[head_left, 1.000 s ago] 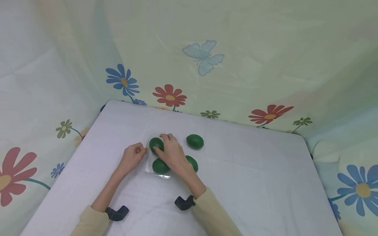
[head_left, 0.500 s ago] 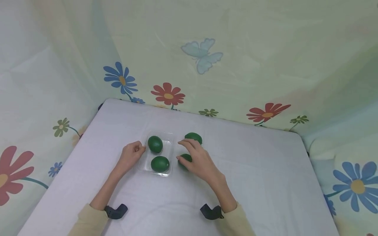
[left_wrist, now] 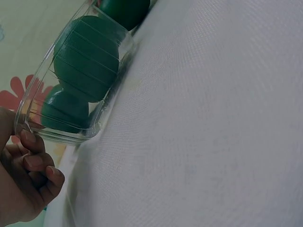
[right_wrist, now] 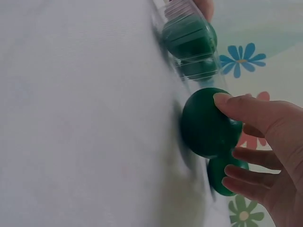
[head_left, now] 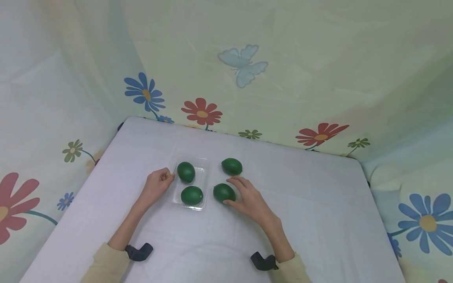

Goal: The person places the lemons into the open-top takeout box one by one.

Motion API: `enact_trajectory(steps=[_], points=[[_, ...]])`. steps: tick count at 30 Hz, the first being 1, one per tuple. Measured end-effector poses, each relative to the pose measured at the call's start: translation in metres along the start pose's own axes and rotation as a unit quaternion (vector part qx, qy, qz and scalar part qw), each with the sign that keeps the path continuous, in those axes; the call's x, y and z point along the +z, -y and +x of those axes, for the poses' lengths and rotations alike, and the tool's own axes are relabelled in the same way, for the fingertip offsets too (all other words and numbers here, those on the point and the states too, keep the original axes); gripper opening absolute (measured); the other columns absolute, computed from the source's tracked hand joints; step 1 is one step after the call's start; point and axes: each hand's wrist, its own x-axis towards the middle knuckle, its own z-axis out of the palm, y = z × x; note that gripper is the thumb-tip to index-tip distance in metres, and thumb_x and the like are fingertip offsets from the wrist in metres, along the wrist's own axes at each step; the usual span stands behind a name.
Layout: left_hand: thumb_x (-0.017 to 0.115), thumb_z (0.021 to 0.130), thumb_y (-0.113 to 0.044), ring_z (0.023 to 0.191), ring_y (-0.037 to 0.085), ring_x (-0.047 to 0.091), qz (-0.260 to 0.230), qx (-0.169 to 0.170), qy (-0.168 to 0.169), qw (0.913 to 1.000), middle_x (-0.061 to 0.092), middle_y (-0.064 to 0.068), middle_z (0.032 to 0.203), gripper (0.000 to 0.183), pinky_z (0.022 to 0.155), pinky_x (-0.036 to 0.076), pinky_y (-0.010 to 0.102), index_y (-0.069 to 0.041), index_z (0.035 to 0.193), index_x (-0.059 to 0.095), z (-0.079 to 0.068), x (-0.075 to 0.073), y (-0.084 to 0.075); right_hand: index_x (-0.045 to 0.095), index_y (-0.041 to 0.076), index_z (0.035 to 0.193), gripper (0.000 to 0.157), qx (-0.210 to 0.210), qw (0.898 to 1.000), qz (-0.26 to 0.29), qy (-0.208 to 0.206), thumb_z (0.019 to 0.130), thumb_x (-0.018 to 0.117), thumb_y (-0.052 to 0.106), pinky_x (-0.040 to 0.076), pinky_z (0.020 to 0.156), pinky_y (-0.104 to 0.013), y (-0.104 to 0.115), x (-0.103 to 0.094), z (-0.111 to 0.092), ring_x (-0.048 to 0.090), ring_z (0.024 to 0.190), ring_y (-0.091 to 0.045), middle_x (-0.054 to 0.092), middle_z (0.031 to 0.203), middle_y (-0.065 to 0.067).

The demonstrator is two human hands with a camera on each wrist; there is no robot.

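Observation:
A clear plastic container (head_left: 202, 177) lies on the table with two dark green limes in it, a far one (head_left: 186, 172) and a near one (head_left: 192, 195). My left hand (head_left: 158, 184) pinches its left rim between thumb and index finger; the left wrist view has the container (left_wrist: 102, 113) beside that hand (left_wrist: 31, 175). To the right of the container sits a loose lime (head_left: 224, 193), with my right hand (head_left: 252, 202) spread around its right side. In the right wrist view the thumb overlaps this lime (right_wrist: 206, 127), while the other fingers reach out loosely.
Another loose lime (head_left: 232, 166) sits farther back, just beyond the right hand. A white cloth covers the table (head_left: 301, 204). A flower-printed curtain (head_left: 283, 86) rises behind its back edge. Dark wrist-worn cameras (head_left: 139, 252) sit at both sleeves.
My right hand has left the container and moved right to the nearer loose lime, drawing back a little at its right side. The left hand has stayed at the container's rim.

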Motion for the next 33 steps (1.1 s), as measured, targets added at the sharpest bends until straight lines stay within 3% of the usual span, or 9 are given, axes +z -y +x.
enact_trajectory(steps=[5,18,25,33], points=[[0.062,0.098,-0.013,0.057,0.013,0.039,-0.003,-0.001,0.002,1.0000,0.039,-0.005,0.056,0.027,0.052,0.031,0.022,-0.008,0.073,0.052,0.000,0.001,-0.001,0.056,0.011,0.142,0.071,0.015,1.000,0.016,0.002,0.081,0.089,0.029,0.050,0.105,-0.049,-0.003,0.011,-0.003,0.057,0.133,-0.030,0.058,0.143,-0.010],[0.062,0.097,-0.013,0.058,0.013,0.039,-0.003,0.011,-0.003,0.9999,0.038,-0.006,0.056,0.027,0.052,0.031,0.023,-0.009,0.073,0.052,0.003,0.004,0.001,0.059,0.009,0.138,0.059,-0.007,0.999,0.036,-0.030,0.086,0.085,0.023,0.054,0.100,-0.046,0.000,0.027,-0.002,0.064,0.122,-0.030,0.061,0.135,-0.009],[0.062,0.098,-0.013,0.058,0.013,0.039,-0.002,0.012,-0.004,0.9999,0.038,-0.006,0.056,0.028,0.052,0.031,0.023,-0.009,0.072,0.052,0.003,0.004,0.001,0.060,0.007,0.137,0.059,-0.009,0.998,0.037,-0.041,0.086,0.085,0.021,0.054,0.100,-0.045,0.002,0.025,-0.004,0.064,0.122,-0.029,0.061,0.136,-0.011],[0.062,0.099,-0.014,0.058,0.014,0.041,-0.008,-0.004,-0.002,1.0000,0.040,-0.005,0.057,0.027,0.052,0.032,0.023,-0.008,0.074,0.053,0.001,0.001,0.001,0.059,0.006,0.136,0.060,-0.041,0.995,0.032,-0.081,0.084,0.086,0.014,0.056,0.097,-0.041,0.008,0.010,0.002,0.066,0.119,-0.028,0.062,0.133,-0.012]])
